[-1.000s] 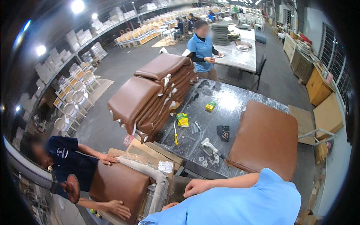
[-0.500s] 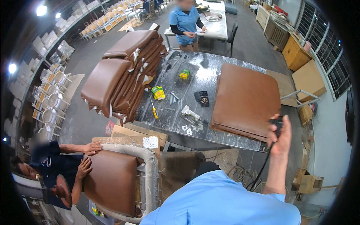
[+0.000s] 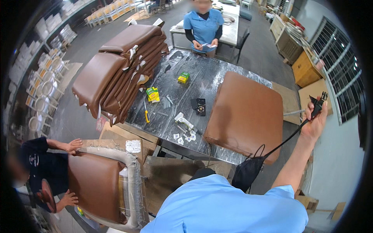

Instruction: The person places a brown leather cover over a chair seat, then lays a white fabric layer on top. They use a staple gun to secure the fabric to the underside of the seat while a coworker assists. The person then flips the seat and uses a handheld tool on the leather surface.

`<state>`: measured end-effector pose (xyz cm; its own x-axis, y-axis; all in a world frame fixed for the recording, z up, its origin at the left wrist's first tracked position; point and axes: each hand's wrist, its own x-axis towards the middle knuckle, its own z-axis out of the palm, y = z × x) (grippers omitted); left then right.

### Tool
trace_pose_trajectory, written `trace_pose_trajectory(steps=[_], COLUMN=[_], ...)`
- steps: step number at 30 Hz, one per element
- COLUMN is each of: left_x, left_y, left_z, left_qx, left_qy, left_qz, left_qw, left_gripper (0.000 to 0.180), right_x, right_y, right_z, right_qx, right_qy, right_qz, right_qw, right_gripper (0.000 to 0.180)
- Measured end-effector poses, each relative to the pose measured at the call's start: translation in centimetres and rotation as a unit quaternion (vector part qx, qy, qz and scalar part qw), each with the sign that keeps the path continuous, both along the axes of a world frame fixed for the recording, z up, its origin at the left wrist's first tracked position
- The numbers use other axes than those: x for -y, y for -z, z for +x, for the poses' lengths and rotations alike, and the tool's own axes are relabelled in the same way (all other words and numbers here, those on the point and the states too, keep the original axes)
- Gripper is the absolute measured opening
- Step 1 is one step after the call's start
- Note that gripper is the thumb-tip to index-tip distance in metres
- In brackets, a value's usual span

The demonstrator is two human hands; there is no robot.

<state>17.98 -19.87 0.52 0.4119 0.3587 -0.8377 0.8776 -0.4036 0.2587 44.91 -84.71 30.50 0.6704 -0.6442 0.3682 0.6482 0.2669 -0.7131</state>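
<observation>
My right hand [image 3: 316, 118] is raised at the right, its fingers closed round a black buckle strap [image 3: 319, 104]. From the hand the strap runs down to a black fabric piece [image 3: 248, 171] hanging by my blue shirt. Left of that hand, a stack of brown upholstered cushions [image 3: 248, 112] sits on the dark worktable [image 3: 182, 93]. My left hand does not show. On the table are a staple gun [image 3: 184, 122], a small open black case [image 3: 200, 106], a yellow screwdriver [image 3: 147, 114] and yellow-green boxes [image 3: 152, 94].
A tall pile of brown covers [image 3: 116, 70] fills the table's left end. At lower left a co-worker [image 3: 46, 167] has hands at a brown seat [image 3: 95, 182] in a padded frame. Another person [image 3: 204, 31] stands across the table holding something small. Wooden cabinets [image 3: 307, 66] line the right wall.
My right hand has moved up and to the right, away from the cushion stack, drawing the strap out. The black fabric piece now shows. The left co-worker's hands have spread apart.
</observation>
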Motion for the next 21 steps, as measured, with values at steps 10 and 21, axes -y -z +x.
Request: trace_pose_trajectory(steps=[10, 21], left_x=[8.1, 10.9], left_y=[-0.6, -2.4], left_z=[1.5, 6.2], left_qx=[-0.026, -0.085], left_qy=[-0.090, -0.050], left_qz=[0.071, 0.118], left_qw=[0.993, 0.988], left_gripper=[0.033, 0.031], right_x=[2.5, 5.3], right_y=[3.2, 7.9], right_z=[18.0, 24.1], right_qx=[0.006, -0.110], right_qy=[-0.117, -0.042], right_qz=[-0.034, -0.128], right_qw=[0.993, 0.985], right_gripper=[0.041, 0.031])
